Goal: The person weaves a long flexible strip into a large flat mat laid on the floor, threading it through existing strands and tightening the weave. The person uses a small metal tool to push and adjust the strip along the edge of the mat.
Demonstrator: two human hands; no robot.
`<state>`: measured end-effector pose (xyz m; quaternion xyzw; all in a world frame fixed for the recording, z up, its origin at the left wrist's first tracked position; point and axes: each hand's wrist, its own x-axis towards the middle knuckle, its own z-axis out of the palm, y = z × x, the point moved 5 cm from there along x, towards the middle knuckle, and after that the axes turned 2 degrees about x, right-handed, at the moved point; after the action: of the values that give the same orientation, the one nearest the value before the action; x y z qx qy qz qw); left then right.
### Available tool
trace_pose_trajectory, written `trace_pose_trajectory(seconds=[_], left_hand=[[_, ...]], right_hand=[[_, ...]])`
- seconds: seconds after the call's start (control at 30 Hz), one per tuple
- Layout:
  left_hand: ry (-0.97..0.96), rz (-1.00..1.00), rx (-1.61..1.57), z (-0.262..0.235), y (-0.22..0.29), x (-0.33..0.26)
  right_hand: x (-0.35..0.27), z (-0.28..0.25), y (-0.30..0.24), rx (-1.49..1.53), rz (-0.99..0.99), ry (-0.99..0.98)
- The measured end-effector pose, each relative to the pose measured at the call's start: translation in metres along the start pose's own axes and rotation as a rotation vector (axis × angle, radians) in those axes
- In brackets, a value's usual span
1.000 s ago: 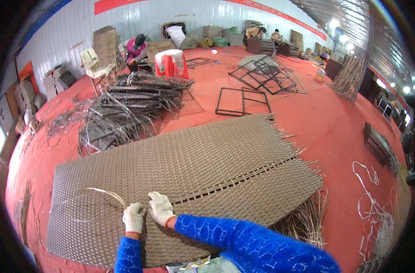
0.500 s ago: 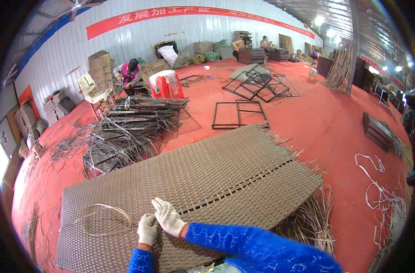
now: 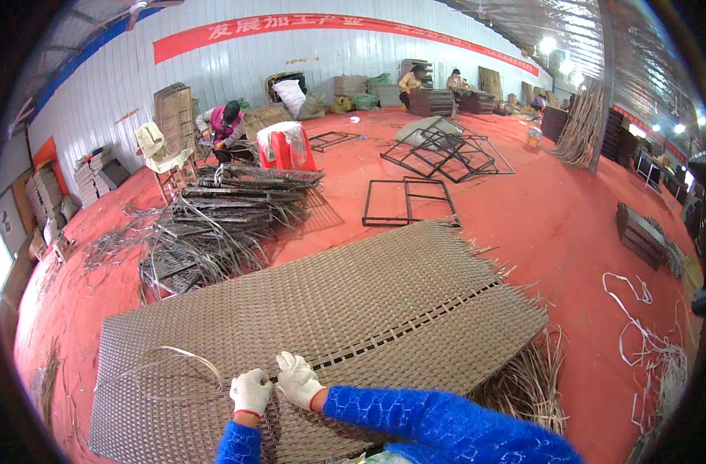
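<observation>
A: How do the hands stand?

B: The left hand (image 3: pixel 251 391), in a white knitted glove, bends its fingers inward, low over the woven panel (image 3: pixel 291 294); whether they clamp anything cannot be told. The right hand (image 3: pixel 299 380), gloved alike, lies just beside it, fingers partly extended; whether its tips grip a strip is likewise unclear.

A: And the panel's position?

B: Directly beneath both hands, spreading to either side and away from them. A dark gap (image 3: pixel 405 330), crossed by short strips, runs from near the right hand toward the panel's right edge.

A: What curves beside the left hand?

B: A thin pale strand (image 3: pixel 206 363), looping over the panel on that hand's left, one end near the fingers.

A: Farther out?

B: Loose strips (image 3: pixel 531 379) bunch to the right of the right hand, past the panel's near edge. Ahead and left of the hands lies a heap of dark pieces (image 3: pixel 229 224), with a seated co-worker (image 3: pixel 225 127) behind it. Ahead and right, dark rectangular frames (image 3: pixel 407 203) rest on the red floor (image 3: pixel 538 232). White cord (image 3: pixel 665 375) tangles far right of both hands.
</observation>
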<state>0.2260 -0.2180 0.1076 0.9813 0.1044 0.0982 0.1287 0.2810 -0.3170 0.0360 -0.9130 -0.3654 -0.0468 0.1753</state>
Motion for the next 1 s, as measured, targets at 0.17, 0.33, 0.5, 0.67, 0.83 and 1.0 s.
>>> trace_pose_trajectory(seconds=[0.17, 0.33, 0.5, 0.67, 0.83, 1.0], left_hand=[[-0.042, -0.091, -0.138, 0.014, -0.005, 0.004], [-0.132, -0.103, -0.214, 0.024, -0.017, 0.01], [-0.09, -0.072, -0.2, 0.028, -0.007, 0.005], [-0.048, -0.057, -0.076, 0.022, -0.011, 0.003], [-0.174, -0.086, -0.114, 0.024, -0.014, 0.007], [-0.215, -0.148, -0.103, 0.02, -0.009, 0.007]], right_hand=[[-0.001, 0.023, 0.01, 0.067, 0.134, 0.065], [0.005, 0.028, 0.016, 0.21, 0.216, 0.151], [-0.001, 0.011, 0.013, 0.06, 0.113, 0.111], [-0.009, -0.008, 0.006, 0.122, 0.181, 0.282], [-0.008, -0.015, 0.004, 0.02, 0.058, 0.111], [-0.01, -0.022, 0.002, 0.013, 0.109, 0.013]])
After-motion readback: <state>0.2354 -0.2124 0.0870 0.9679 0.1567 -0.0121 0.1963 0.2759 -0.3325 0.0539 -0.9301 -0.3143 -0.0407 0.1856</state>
